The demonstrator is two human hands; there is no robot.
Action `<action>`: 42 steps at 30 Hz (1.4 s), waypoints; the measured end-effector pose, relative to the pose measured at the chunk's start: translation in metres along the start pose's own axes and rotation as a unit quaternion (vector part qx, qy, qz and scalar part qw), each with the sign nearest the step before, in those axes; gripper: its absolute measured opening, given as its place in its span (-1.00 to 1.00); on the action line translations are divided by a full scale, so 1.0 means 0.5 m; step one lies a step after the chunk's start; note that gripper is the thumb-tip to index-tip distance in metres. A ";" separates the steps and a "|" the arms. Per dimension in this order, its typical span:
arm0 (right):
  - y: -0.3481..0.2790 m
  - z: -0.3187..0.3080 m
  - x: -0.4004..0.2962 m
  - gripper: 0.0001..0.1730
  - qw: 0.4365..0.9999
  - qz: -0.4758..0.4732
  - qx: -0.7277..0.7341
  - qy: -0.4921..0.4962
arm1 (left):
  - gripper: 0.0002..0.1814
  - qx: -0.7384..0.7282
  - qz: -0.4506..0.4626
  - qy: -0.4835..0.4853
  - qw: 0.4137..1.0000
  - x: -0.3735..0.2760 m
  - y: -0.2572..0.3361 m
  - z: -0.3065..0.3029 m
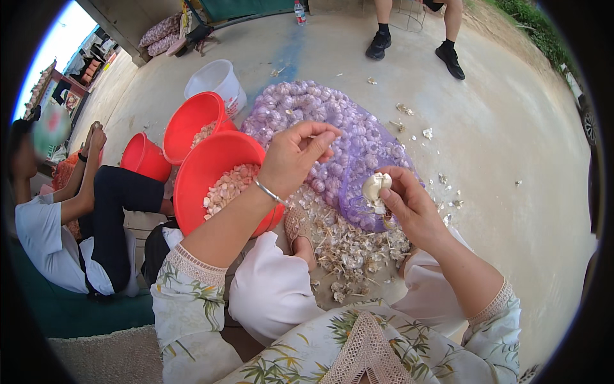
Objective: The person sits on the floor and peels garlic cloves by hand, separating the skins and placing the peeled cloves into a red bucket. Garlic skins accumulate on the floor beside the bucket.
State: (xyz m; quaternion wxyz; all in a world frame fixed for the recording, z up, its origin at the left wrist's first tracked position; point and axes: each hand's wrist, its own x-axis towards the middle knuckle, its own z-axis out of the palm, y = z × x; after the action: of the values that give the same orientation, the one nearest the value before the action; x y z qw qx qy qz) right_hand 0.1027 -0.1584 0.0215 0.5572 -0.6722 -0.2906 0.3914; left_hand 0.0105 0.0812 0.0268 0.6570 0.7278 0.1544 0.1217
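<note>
My right hand (415, 209) holds a partly peeled garlic bulb (374, 186) between thumb and fingers, above the lower right part of a purple mesh sack. My left hand (304, 153), with a silver bangle at its wrist, hovers over the sack's left side, thumb near the bent fingers; whether something small is pinched there cannot be told. Whole garlic bulbs fill the mesh sack (331, 108). Left of my left forearm, a large red bucket (192, 168) tilts towards me with loose garlic cloves (230, 187) in it. Dry garlic skins (345, 249) lie heaped between my feet.
Behind the large bucket stand another red bucket (192, 115) with cloves, a smaller red bucket (146, 156) and a white bucket (211, 79). A co-worker (53, 221) sits at the left. Another person's legs (451, 29), a plastic bottle (300, 13) and stacked mesh sacks (160, 36) are farther off.
</note>
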 end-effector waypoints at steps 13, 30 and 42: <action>-0.012 0.065 -0.026 -0.75 0.983 -0.028 0.181 -0.015 | -0.69 0.244 0.231 0.062 0.940 -0.158 0.014 0.133; -0.020 0.014 -0.029 -0.58 0.992 -0.032 0.073 -0.095 | -0.73 -0.130 -0.005 -0.113 0.985 -0.158 0.027 0.148; 0.007 0.031 -0.010 -0.76 0.977 -0.136 -0.084 0.139 | -0.72 -0.135 0.003 -0.033 0.990 -0.145 0.025 0.179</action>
State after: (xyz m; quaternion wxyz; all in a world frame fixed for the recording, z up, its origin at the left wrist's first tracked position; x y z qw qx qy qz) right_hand 0.0865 -0.1554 0.0179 0.5816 -0.7187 -0.3312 0.1885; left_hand -0.0215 -0.0302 0.0317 0.7536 0.6367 0.1126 0.1187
